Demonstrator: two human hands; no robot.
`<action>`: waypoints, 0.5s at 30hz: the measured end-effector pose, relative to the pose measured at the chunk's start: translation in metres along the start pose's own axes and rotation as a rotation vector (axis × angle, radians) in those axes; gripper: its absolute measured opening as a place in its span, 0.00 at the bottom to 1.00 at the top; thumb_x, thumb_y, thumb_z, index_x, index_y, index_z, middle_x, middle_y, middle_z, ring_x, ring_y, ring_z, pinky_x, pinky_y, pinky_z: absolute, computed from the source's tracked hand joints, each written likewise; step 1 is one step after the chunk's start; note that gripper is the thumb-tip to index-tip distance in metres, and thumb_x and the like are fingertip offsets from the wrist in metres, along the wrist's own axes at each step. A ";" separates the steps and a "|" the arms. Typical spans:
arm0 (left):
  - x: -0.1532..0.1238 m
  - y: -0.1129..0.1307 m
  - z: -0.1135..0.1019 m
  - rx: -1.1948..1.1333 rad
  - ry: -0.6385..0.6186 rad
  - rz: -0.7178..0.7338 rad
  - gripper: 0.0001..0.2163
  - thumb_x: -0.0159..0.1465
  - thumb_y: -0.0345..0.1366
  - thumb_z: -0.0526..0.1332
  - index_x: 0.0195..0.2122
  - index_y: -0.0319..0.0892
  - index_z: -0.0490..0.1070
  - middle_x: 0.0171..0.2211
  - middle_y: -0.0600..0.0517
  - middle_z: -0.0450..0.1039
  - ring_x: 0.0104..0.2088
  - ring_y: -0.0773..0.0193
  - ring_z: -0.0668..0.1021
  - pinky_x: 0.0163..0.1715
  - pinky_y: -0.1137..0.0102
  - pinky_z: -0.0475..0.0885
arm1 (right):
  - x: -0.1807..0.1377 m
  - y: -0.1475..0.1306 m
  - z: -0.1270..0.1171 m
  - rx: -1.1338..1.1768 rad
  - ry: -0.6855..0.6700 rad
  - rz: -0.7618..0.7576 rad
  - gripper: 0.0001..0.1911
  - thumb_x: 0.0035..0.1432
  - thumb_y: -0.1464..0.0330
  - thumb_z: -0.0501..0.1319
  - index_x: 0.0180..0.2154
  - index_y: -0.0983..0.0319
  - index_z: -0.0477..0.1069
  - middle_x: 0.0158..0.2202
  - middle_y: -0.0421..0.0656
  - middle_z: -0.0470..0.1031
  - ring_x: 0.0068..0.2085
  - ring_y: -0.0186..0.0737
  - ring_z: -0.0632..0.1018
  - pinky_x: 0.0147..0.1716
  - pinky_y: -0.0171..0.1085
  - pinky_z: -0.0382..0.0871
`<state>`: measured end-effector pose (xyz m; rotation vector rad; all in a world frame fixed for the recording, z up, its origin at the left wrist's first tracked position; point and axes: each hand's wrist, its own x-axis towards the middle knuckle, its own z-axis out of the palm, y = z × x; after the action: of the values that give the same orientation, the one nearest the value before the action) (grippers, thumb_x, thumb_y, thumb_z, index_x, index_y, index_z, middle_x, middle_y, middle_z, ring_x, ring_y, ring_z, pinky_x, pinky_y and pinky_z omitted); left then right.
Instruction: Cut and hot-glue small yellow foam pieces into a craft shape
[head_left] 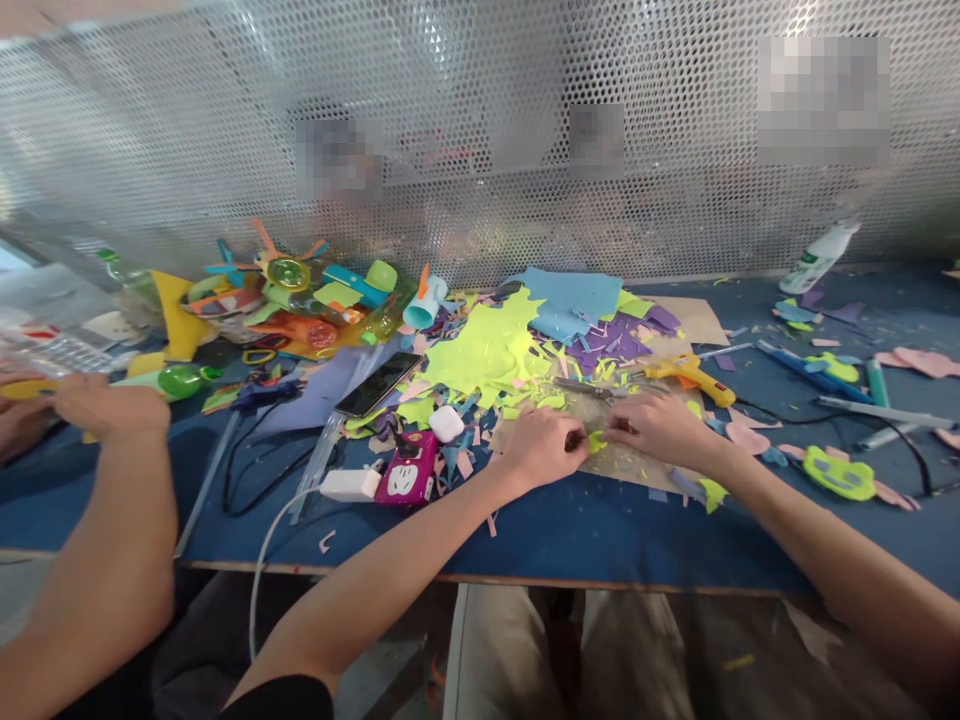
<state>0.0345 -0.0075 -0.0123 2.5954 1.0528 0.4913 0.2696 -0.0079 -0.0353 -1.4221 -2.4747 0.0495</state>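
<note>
- I have the left hand (551,445) and right hand (656,428) meeting at the near middle of the table (465,545), fingers of both curled in, pinching one lime scrap (596,441) between them.
- The scrap is small and blurred on my feed, so I can't tell whether it's fully shaped.
- Done, I judge: one lime cutout (838,473) with grey patches, at right.
- Left, I judge: the scrap in hand, joined to nothing I can see.
- I count one glue gun (694,378) just beyond the right hand, one phone (380,384) at left, one blue sheet (574,302) far; loose offcuts (611,340) defy counting.
</note>
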 end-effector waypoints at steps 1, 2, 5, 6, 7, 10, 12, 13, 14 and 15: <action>0.000 0.000 0.000 0.008 -0.004 -0.005 0.12 0.64 0.43 0.59 0.28 0.43 0.75 0.28 0.50 0.76 0.31 0.60 0.76 0.41 0.60 0.70 | 0.000 -0.001 0.000 0.002 0.002 0.015 0.14 0.55 0.54 0.69 0.26 0.56 0.72 0.26 0.39 0.80 0.28 0.41 0.78 0.27 0.36 0.53; 0.000 0.000 0.000 0.017 -0.007 -0.013 0.12 0.64 0.44 0.59 0.28 0.43 0.75 0.28 0.50 0.76 0.31 0.59 0.76 0.41 0.59 0.70 | 0.000 -0.001 0.000 0.001 0.006 0.027 0.15 0.54 0.54 0.70 0.26 0.56 0.72 0.26 0.38 0.80 0.28 0.41 0.78 0.27 0.36 0.53; 0.001 0.000 -0.001 0.024 -0.008 -0.037 0.11 0.63 0.45 0.60 0.30 0.43 0.73 0.27 0.51 0.75 0.31 0.59 0.76 0.39 0.60 0.70 | 0.000 -0.001 -0.002 -0.019 0.041 0.049 0.14 0.55 0.54 0.69 0.27 0.56 0.72 0.26 0.39 0.79 0.27 0.40 0.77 0.26 0.36 0.53; 0.001 0.000 -0.001 0.020 -0.004 -0.041 0.11 0.63 0.45 0.60 0.31 0.43 0.72 0.28 0.51 0.75 0.31 0.59 0.76 0.39 0.60 0.69 | -0.001 0.001 -0.004 -0.020 0.058 0.050 0.14 0.57 0.55 0.66 0.27 0.56 0.72 0.25 0.39 0.79 0.27 0.40 0.77 0.26 0.36 0.53; 0.000 0.000 -0.001 0.013 0.001 -0.040 0.11 0.63 0.45 0.60 0.31 0.42 0.71 0.28 0.51 0.75 0.31 0.59 0.76 0.38 0.60 0.69 | -0.001 0.002 -0.006 -0.012 0.079 0.050 0.13 0.60 0.56 0.64 0.28 0.56 0.73 0.25 0.39 0.79 0.26 0.39 0.76 0.26 0.36 0.54; -0.001 0.000 -0.001 -0.011 0.023 -0.021 0.13 0.65 0.47 0.57 0.35 0.42 0.71 0.31 0.49 0.76 0.34 0.59 0.76 0.40 0.60 0.69 | -0.004 0.008 -0.014 0.051 0.144 0.055 0.13 0.65 0.59 0.57 0.32 0.56 0.75 0.27 0.40 0.80 0.26 0.38 0.76 0.27 0.35 0.57; -0.002 -0.001 0.001 -0.014 0.034 -0.003 0.15 0.66 0.50 0.56 0.37 0.43 0.71 0.34 0.48 0.76 0.37 0.57 0.77 0.42 0.59 0.69 | -0.004 0.011 -0.019 0.076 0.169 0.062 0.12 0.65 0.60 0.57 0.32 0.56 0.75 0.26 0.39 0.79 0.25 0.37 0.75 0.27 0.35 0.58; -0.003 -0.001 0.002 -0.009 0.036 0.003 0.15 0.66 0.51 0.57 0.38 0.43 0.71 0.36 0.48 0.76 0.40 0.56 0.77 0.43 0.58 0.69 | -0.005 0.012 -0.021 0.079 0.171 0.065 0.13 0.64 0.60 0.57 0.30 0.56 0.74 0.25 0.39 0.78 0.24 0.37 0.74 0.27 0.35 0.57; -0.003 -0.001 0.004 -0.003 0.035 0.005 0.16 0.65 0.52 0.57 0.38 0.44 0.71 0.38 0.48 0.76 0.42 0.54 0.76 0.44 0.57 0.70 | -0.005 0.012 -0.023 0.079 0.167 0.066 0.13 0.64 0.59 0.58 0.29 0.56 0.73 0.23 0.39 0.77 0.23 0.36 0.73 0.26 0.35 0.57; -0.003 -0.002 0.005 0.002 0.030 0.005 0.16 0.65 0.52 0.58 0.38 0.44 0.72 0.40 0.47 0.75 0.43 0.54 0.76 0.44 0.57 0.70 | -0.005 0.011 -0.024 0.082 0.161 0.064 0.14 0.63 0.60 0.58 0.28 0.57 0.72 0.22 0.39 0.76 0.22 0.35 0.72 0.26 0.35 0.57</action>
<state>0.0333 -0.0092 -0.0184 2.6008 1.0568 0.5322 0.2872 -0.0089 -0.0155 -1.4126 -2.2720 0.0472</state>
